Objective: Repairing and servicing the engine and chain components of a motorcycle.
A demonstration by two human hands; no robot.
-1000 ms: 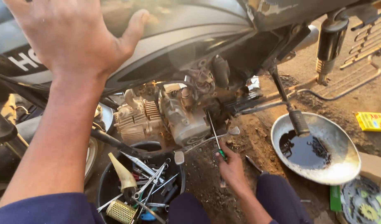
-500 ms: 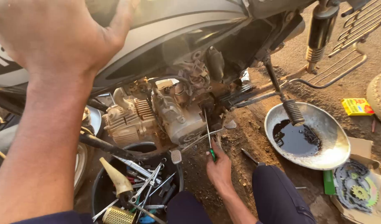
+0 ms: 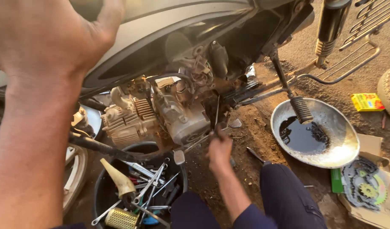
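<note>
Grey cast metal, dusty and oil-stained, makes up the motorcycle engine (image 3: 169,112) that sits under the silver-grey fuel tank (image 3: 169,25). Low against its right lower edge works the right hand (image 3: 219,148), fingers closed around a thin metal screwdriver (image 3: 216,114). Only the slim shaft shows; the handle is hidden inside the fist. Its long axis runs almost straight up from the knuckles, leaning slightly right, and the tip disappears into the dark gap just right of the engine casing, above the hand. So the work point lies above and a little ahead of those fingers, close to the crankcase.

The left hand (image 3: 46,38) is far nearer the camera, high at the upper left, palm spread flat and fingers open against the tank, holding nothing. It stays well apart from the screwdriver; the right hand is plainly the nearer one.

Below the engine stands a black round bucket (image 3: 102,193) full of spanners and a yellowish funnel. To the right, on the dirt ground, a shallow round metal pan (image 3: 337,131) holds dark oil, under the kick lever.
</note>
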